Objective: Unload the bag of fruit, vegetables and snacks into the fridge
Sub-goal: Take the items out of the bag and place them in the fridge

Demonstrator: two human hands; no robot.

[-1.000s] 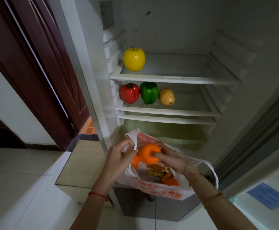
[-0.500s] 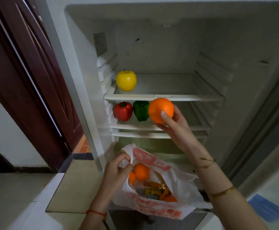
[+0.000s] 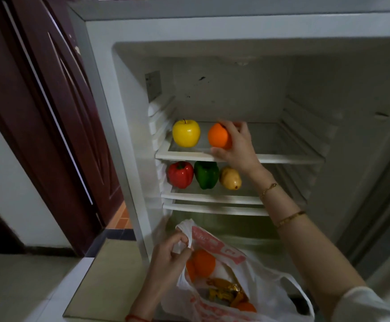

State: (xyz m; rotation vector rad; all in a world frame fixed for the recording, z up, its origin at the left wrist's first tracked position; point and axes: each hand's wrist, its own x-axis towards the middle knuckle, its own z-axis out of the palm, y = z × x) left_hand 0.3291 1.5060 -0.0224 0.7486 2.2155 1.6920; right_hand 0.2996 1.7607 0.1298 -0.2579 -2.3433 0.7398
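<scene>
The right hand reaches into the fridge, fingers wrapped around an orange beside the apple; half a second ago it was lower. The left hand pinches the bag below the apple.

The right hand reaches forward and up on an extended bare forearm, palm facing left. Its fingers curl over the top and its thumb presses from below, gripping a round orange. Two thin gold bracelets circle the right wrist and forearm, and a pale sleeve covers the upper arm. The left hand sits low and close to the body, fingers pinched together on the rim of a plastic bag. A red cord circles the left wrist.
</scene>
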